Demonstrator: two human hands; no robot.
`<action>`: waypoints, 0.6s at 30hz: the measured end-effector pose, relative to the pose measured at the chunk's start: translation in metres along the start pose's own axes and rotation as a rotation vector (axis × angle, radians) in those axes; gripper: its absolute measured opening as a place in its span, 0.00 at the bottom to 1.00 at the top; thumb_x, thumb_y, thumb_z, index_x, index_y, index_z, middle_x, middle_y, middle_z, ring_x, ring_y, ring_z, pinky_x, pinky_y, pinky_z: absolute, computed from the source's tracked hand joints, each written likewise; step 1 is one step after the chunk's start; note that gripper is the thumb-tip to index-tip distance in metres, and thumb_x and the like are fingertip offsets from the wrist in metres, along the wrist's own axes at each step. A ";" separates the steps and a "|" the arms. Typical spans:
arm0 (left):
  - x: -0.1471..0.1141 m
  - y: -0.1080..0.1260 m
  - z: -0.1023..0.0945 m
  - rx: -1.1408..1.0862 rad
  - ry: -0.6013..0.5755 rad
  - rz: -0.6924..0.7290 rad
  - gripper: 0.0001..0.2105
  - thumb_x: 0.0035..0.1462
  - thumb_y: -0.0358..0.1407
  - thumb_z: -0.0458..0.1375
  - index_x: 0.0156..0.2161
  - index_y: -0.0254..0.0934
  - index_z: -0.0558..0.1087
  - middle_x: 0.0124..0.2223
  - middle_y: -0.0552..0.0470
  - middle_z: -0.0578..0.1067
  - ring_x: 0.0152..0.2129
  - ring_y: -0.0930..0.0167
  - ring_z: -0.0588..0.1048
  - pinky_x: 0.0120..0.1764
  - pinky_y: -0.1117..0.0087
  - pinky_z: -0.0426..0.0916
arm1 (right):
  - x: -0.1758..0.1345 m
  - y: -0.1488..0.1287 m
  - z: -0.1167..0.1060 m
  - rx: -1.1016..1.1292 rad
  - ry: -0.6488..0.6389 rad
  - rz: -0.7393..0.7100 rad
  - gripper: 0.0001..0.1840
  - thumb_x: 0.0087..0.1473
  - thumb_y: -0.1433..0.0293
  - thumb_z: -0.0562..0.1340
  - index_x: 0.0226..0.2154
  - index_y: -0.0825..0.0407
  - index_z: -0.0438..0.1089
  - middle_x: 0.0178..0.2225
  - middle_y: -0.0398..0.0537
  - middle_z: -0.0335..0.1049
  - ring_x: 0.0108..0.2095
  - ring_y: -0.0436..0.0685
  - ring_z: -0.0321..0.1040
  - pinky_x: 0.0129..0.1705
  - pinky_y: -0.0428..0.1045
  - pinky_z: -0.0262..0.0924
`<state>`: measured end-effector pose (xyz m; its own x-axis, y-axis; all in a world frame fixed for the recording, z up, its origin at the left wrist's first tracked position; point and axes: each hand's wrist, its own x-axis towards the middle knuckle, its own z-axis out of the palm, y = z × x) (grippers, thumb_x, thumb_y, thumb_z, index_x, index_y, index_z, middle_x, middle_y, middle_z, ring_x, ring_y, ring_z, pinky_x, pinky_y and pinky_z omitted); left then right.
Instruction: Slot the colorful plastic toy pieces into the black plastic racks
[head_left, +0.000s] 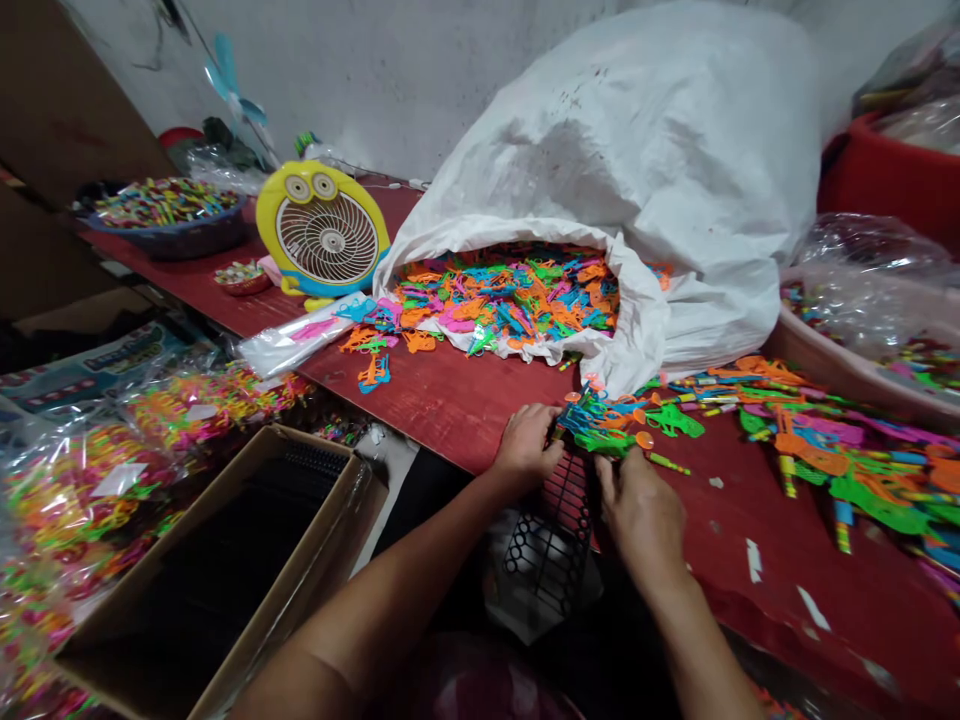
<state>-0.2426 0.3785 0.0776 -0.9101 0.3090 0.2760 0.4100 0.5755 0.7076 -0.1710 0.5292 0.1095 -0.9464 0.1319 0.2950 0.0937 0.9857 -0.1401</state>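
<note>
A black plastic grid rack (549, 555) with rings along its near end slopes from the table's front edge down toward my lap. My left hand (529, 445) is closed around its far left side. On the right, my right hand (643, 505) has its fingers curled at the rack's far right corner, with the fingertips partly hidden. Small flat plastic toys (607, 425) in green, orange and blue lie bunched at the rack's far end, between and just beyond my hands. Whether my fingers also pinch some of these toys, I cannot tell.
A large white sack (637, 160) lies open behind, spilling colourful plastic toys (517, 295). More toys with striped sticks (847, 440) cover the red table (465, 410) at right, beside a pink basin (847, 360). A yellow fan (330, 235) stands left; a cardboard box (300, 590) holds black racks.
</note>
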 end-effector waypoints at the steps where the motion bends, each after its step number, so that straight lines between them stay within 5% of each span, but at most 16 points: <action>1: 0.000 -0.001 0.001 -0.010 0.006 0.005 0.13 0.52 0.31 0.57 0.45 0.37 0.69 0.42 0.47 0.73 0.42 0.63 0.69 0.46 0.63 0.65 | 0.000 -0.003 -0.001 -0.013 -0.022 0.015 0.11 0.63 0.64 0.55 0.38 0.55 0.66 0.27 0.49 0.70 0.22 0.51 0.57 0.27 0.48 0.36; 11: -0.009 -0.003 -0.001 -0.092 0.066 0.070 0.21 0.51 0.29 0.59 0.52 0.36 0.67 0.47 0.45 0.72 0.45 0.63 0.70 0.50 0.60 0.67 | 0.001 0.001 -0.003 0.111 -0.061 0.030 0.12 0.62 0.61 0.55 0.36 0.53 0.65 0.27 0.49 0.70 0.24 0.53 0.61 0.27 0.47 0.38; 14: -0.024 0.008 -0.012 -0.175 0.261 0.080 0.24 0.52 0.28 0.58 0.55 0.37 0.65 0.50 0.45 0.71 0.47 0.65 0.71 0.51 0.62 0.67 | 0.003 0.014 0.002 0.318 -0.073 0.003 0.14 0.59 0.57 0.57 0.34 0.52 0.65 0.26 0.48 0.70 0.26 0.55 0.64 0.27 0.47 0.45; 18: -0.035 0.042 -0.035 -0.072 0.570 0.215 0.14 0.57 0.30 0.57 0.50 0.38 0.70 0.47 0.46 0.73 0.46 0.64 0.70 0.50 0.60 0.65 | 0.004 0.027 0.005 0.550 -0.104 0.003 0.14 0.57 0.58 0.57 0.36 0.52 0.68 0.31 0.49 0.73 0.29 0.56 0.67 0.30 0.47 0.52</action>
<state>-0.1953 0.3649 0.1205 -0.7043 -0.0529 0.7079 0.6010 0.4863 0.6343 -0.1738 0.5556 0.1018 -0.9745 0.0958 0.2028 -0.0524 0.7818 -0.6213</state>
